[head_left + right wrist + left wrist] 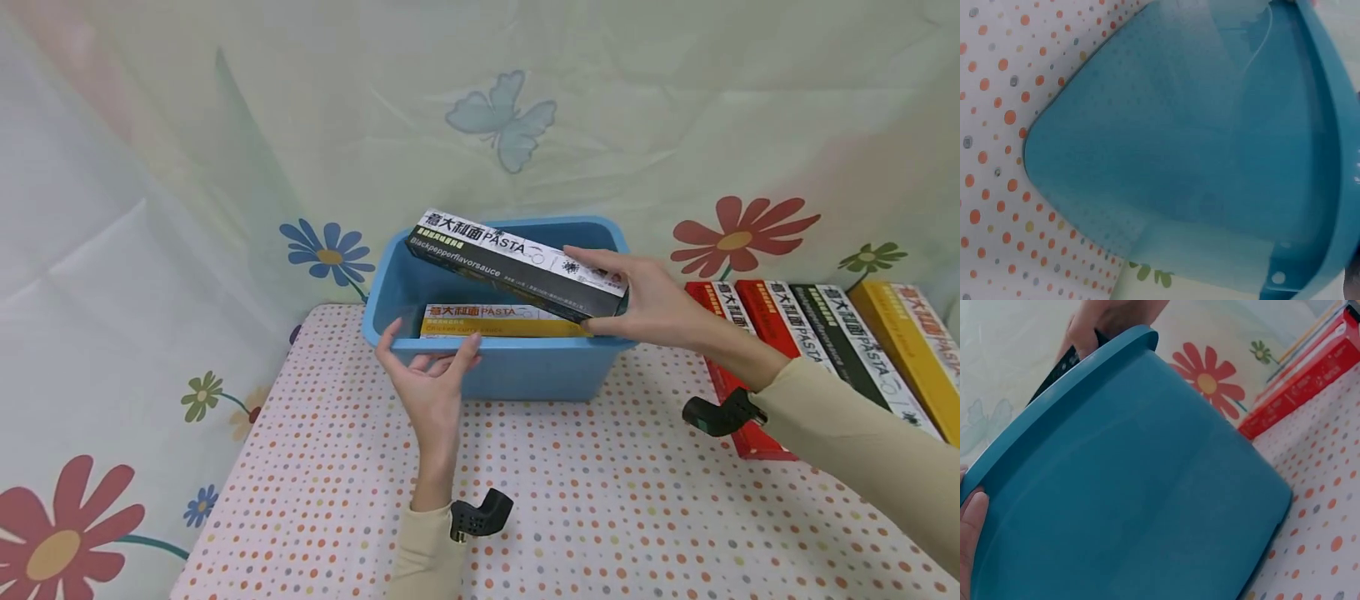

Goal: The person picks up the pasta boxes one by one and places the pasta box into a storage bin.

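Note:
A black-and-white box of pasta (pixel 517 265), labelled black pepper flavor sauce, slants above the opening of a blue plastic bin (pixel 540 372). My right hand (pixel 651 302) grips its right end between thumb and fingers. Inside the bin lies a yellow pasta box (pixel 506 326), partly covered by the front rim. At the front left of that rim, my left hand (pixel 429 392) holds on, fingers and thumb around the edge. The left wrist view shows the bin's outer wall (pixel 1147 462) close up. In the right wrist view the bin (pixel 1179 137) fills most of the picture.
To the right stands a row of pasta boxes: two red ones (pixel 783 312), a black one (pixel 855 342) and a yellow one (pixel 911 333). A dotted cloth (pixel 592 508) covers the table. Behind the bin hangs a flower-and-butterfly backdrop (pixel 600 142).

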A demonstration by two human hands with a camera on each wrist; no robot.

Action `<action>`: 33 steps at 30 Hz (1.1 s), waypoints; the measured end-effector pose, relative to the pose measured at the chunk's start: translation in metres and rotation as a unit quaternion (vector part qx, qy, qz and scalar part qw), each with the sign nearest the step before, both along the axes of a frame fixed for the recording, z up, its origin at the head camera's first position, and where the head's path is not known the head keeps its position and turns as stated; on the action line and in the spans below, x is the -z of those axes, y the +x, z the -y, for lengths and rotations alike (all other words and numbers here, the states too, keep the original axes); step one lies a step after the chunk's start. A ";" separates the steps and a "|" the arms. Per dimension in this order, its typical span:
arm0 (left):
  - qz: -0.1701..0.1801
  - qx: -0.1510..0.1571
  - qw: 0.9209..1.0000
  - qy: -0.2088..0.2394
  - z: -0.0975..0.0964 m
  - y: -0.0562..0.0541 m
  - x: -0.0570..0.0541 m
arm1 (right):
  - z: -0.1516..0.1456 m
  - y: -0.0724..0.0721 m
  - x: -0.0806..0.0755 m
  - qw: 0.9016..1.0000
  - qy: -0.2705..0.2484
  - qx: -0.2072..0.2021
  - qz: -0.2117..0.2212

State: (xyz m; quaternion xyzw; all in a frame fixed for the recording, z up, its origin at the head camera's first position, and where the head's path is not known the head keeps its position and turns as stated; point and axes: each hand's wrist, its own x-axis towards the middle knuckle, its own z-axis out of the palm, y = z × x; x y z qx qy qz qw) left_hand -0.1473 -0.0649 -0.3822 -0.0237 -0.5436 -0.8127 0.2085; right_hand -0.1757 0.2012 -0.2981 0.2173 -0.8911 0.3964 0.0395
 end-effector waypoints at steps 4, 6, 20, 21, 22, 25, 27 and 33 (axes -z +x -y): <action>0.002 -0.001 1.000 0.001 -0.002 0.002 0.000 | -0.002 -0.010 0.004 0.999 0.018 -0.037 0.016; 0.002 0.000 1.000 0.002 -0.003 0.002 0.000 | -0.004 -0.016 0.005 0.998 0.028 -0.061 0.021; 0.001 -0.006 1.000 0.003 -0.002 0.003 0.001 | -0.005 -0.049 0.000 0.973 0.103 -0.198 0.060; -0.001 -0.008 1.000 0.005 -0.001 0.003 0.000 | -0.005 -0.049 0.000 0.972 0.105 -0.202 0.063; -0.002 -0.010 1.000 0.007 -0.001 0.003 -0.001 | -0.004 -0.050 0.000 0.971 0.107 -0.204 0.066; -0.002 -0.014 1.000 0.007 0.001 0.003 -0.003 | -0.004 -0.052 0.000 0.969 0.114 -0.209 0.071; 0.003 -0.023 1.000 -0.001 0.002 0.003 -0.005 | -0.003 -0.054 0.000 0.967 0.114 -0.215 0.076; 0.007 -0.037 0.999 -0.011 0.004 0.001 -0.007 | -0.002 -0.059 -0.001 0.961 0.110 -0.235 0.096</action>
